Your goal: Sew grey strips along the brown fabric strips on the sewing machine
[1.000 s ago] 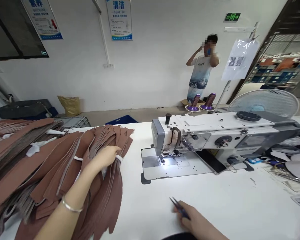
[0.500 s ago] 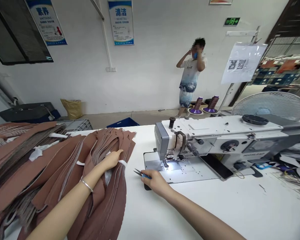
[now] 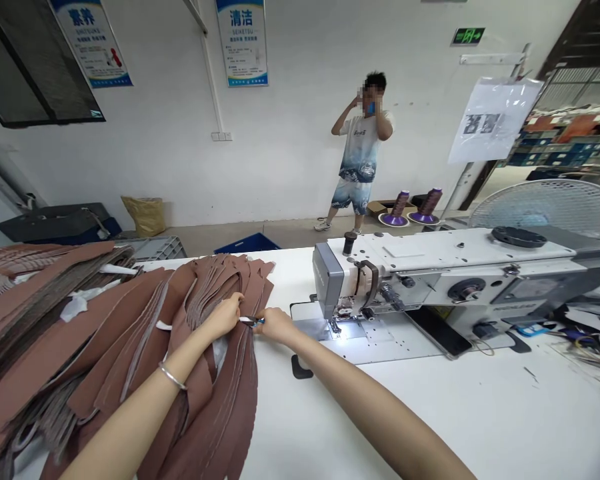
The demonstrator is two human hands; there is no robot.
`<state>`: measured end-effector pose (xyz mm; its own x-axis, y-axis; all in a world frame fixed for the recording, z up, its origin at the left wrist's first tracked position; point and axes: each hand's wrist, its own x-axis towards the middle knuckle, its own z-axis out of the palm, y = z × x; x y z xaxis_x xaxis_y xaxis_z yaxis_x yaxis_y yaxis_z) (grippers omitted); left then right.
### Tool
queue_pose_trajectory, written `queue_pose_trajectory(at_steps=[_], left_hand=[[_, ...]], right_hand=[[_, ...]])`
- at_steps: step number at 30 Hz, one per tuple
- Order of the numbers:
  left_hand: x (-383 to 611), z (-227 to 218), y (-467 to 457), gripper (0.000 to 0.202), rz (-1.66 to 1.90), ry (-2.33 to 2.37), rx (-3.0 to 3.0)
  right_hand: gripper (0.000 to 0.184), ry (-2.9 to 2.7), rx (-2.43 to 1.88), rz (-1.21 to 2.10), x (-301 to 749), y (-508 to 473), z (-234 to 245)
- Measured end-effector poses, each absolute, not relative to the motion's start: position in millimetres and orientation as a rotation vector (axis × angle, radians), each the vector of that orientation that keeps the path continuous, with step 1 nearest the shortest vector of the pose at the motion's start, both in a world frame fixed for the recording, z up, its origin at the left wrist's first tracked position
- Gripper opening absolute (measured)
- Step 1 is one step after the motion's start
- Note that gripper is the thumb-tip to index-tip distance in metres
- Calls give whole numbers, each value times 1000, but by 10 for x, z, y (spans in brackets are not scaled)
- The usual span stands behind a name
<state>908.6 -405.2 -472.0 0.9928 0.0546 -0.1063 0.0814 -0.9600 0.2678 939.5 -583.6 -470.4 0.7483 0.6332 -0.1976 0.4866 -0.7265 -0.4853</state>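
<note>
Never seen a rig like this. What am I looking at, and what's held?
No robot here: these are a person's bare hands, seen from a head-worn camera facing forward and down. The left hand is at a bundle of brown pieces; its exact grip is unclear. The right hand holds a small blue-handled tool at the bundle's white band. Both bundle and sewing machine are on a white table. Another person stands behind.

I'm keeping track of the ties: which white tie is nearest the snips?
The rightmost white tie, between the left hand and right hand, right by the snips; the other white ties lie farther left.
</note>
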Motion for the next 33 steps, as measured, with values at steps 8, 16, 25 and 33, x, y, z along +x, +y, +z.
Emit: queue_pose_trajectory(at_steps=[8, 16, 25, 33], left_hand=[[9043, -4648, -4110, 47, -151, 92, 2880], [9064, -4701, -4073, 41, -128, 116, 3003], [8902, -4637, -4296, 36, -211, -15, 3246], [8369, -4770, -4509, 39, -253, 37, 3238]], right_hand=[[31, -884, -2595, 429, 9346, -5782, -4670], [24, -888, -2570, 392, 9372, -5694, -4777], [35, -869, -2496, 180, 9036, -6548, -4957], [34, -877, -2631, -652, 8444, -9263, -5957]])
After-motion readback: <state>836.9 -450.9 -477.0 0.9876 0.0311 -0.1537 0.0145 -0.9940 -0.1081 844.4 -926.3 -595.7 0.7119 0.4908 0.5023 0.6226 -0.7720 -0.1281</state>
